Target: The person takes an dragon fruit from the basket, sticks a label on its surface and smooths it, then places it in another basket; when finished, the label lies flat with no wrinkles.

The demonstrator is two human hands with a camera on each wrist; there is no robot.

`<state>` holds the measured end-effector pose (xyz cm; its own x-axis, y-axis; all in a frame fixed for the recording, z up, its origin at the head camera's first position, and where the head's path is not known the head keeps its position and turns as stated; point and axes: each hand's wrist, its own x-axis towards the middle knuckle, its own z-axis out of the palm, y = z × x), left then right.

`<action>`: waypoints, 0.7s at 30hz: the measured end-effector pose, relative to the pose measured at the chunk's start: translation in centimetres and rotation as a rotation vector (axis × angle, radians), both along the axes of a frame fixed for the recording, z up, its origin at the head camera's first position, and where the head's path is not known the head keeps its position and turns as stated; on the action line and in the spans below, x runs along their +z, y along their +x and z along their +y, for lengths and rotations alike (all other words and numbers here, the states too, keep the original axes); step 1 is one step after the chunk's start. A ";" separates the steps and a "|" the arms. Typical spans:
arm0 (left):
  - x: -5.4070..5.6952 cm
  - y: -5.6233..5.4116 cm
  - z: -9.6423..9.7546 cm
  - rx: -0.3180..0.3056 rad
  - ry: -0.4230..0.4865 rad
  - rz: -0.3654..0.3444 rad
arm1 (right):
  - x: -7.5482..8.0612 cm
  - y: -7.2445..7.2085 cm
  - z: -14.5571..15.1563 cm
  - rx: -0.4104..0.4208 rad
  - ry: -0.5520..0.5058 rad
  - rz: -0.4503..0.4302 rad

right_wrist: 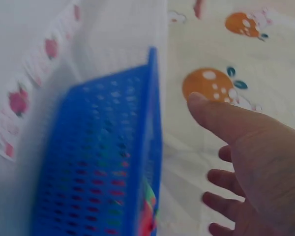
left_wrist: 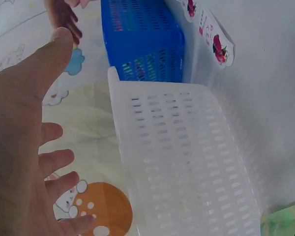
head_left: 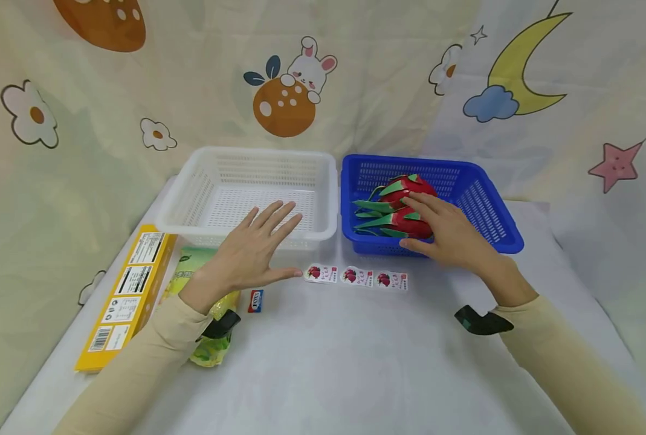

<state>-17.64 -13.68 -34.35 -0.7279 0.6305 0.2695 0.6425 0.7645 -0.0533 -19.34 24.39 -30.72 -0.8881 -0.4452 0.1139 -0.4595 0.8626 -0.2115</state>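
Two hands over two baskets

The left hand (head_left: 246, 257) is left of the middle of the frame, over the near edge of the white basket (head_left: 268, 152). Its fingers are spread apart and it holds nothing. The right hand (head_left: 453, 235) is right of the middle, above the blue basket (head_left: 371, 244). Its fingers are loose and apart too, and in the right wrist view it looks clear of the basket.

Two red fruits (head_left: 410, 225) with green leaves lie side by side in the blue basket, just right of the middle of the frame. They are round, so I think the basket sides help to stop them rolling off. The baskets stand next to each other, maybe so that each hand can get to one.

Three stickers (head_left: 357, 277) lie in a row near the middle, in front of the baskets. That is probably so they are easy to reach. A yellow box (head_left: 129, 296), a bag (head_left: 194, 257) and a tiny packet (head_left: 255, 301) lie at the left, perhaps to leave room for the hands
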 end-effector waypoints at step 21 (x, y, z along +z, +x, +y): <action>1.8 -0.1 -4.8 0.125 0.258 -0.129 | 2.8 -6.8 9.0 -0.361 -0.002 -0.308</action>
<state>-17.72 -18.45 -32.57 -0.8340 0.4570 0.3092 0.5317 0.8153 0.2291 -26.15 33.37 -27.97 -0.9787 -0.1018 -0.1783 -0.0461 0.9552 -0.2924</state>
